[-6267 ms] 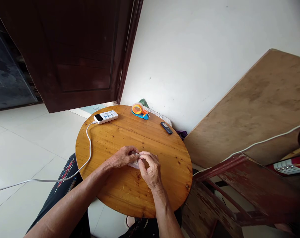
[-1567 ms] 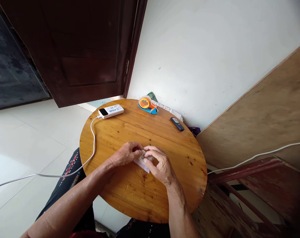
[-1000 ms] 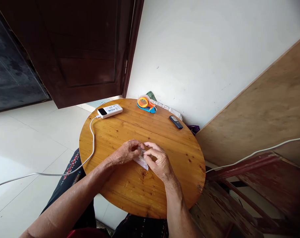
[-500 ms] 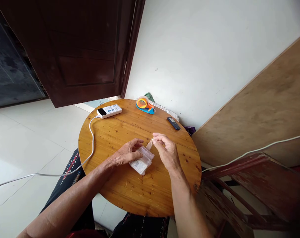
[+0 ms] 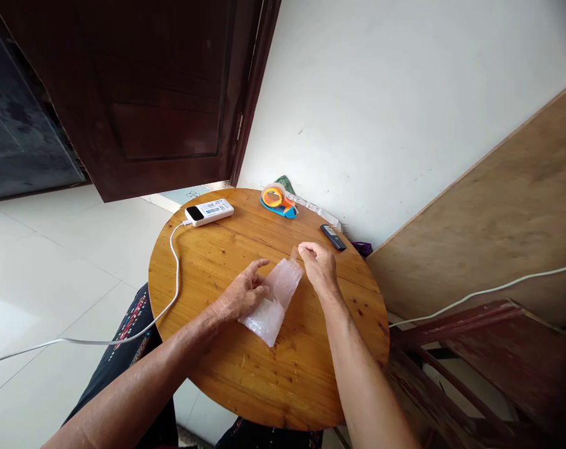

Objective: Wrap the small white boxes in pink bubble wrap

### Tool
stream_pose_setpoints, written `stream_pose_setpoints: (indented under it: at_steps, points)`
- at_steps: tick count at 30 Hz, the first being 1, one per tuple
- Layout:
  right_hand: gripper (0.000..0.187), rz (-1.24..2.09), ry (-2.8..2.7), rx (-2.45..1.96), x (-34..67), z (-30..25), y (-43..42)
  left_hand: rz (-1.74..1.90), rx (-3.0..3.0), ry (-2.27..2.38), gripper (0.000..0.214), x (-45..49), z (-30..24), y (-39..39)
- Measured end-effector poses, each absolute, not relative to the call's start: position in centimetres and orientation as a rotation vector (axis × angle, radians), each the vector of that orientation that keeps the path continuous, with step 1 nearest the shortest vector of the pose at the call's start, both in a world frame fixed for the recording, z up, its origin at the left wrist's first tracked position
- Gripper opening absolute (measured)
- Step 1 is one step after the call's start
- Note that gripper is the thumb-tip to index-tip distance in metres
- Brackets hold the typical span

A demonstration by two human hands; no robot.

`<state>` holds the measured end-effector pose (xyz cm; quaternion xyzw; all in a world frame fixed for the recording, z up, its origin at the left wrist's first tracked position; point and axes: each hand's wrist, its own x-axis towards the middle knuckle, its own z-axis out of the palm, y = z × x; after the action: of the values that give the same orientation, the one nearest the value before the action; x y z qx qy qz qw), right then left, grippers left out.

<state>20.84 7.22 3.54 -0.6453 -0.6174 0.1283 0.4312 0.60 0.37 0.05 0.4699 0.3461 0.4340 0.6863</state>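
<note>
A sheet of clear bubble wrap (image 5: pixel 283 284) lies on the round wooden table (image 5: pixel 208 262), part of it spread out away from me. Its nearer part is bunched in a packet shape; what is inside cannot be made out. My left hand (image 5: pixel 248 292) presses on the wrap's left side with thumb and curled fingers, the index finger stretched out above it. At the wrap's far end, my right hand (image 5: pixel 319 267) pinches a short strip of clear tape (image 5: pixel 294 252) attached to the edge.
A white device (image 5: pixel 210 212) with a dark screen sits at the far left, its white cable (image 5: pixel 176 268) crossing the table edge. Farther back are an orange and blue tape dispenser (image 5: pixel 279 201) and a dark handheld object (image 5: pixel 333 237). A wall (image 5: pixel 358 125) stands behind.
The bubble wrap has unfolded toward the far right, and the white item seen in it before is now covered. My right hand has moved slightly away and right with the tape.
</note>
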Motion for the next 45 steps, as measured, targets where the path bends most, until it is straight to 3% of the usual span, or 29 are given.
stream_pose_setpoints:
  at_steps: [3,8,11,19,24,29,32,37,41,45]
  points:
    - [0.037,0.259,-1.478,-1.657,20.2,4.1,4.0,0.996,1.054,0.832,0.068,0.9,-0.5,0.5]
    - [0.036,0.266,-1.94,-1.824,17.0,6.0,-1.5,1.035,1.045,0.867,0.061,1.2,-1.0,0.6]
    - [0.026,0.177,-2.075,-1.918,16.2,5.7,-2.1,1.113,1.009,0.888,0.056,1.1,-1.0,0.8]
    - [0.035,0.482,-1.678,-1.697,18.1,3.8,-1.5,1.183,0.856,0.89,0.05,0.8,-0.2,0.8]
    - [0.025,0.453,-1.807,-1.696,15.8,3.2,-2.1,1.137,0.869,0.749,0.052,0.7,0.8,0.1]
    - [0.042,0.546,-1.584,-1.567,16.9,2.5,-1.4,1.246,0.819,0.843,0.041,0.3,0.8,0.7]
    - [0.043,0.63,-1.37,-1.483,18.3,2.1,-0.8,1.329,0.818,0.957,0.038,-0.1,0.0,1.4]
    - [0.041,0.737,-1.235,-1.435,18.6,1.1,-0.3,1.38,1.278,1.332,0.035,-0.7,0.0,1.1]
    - [0.039,0.736,-1.248,-1.418,18.2,0.8,-0.2,1.133,1.766,1.467,0.035,-0.5,0.6,0.2]
    - [0.037,0.628,-1.265,-1.458,18.7,0.9,-0.1,0.971,1.723,1.493,0.024,-0.6,0.4,0.3]
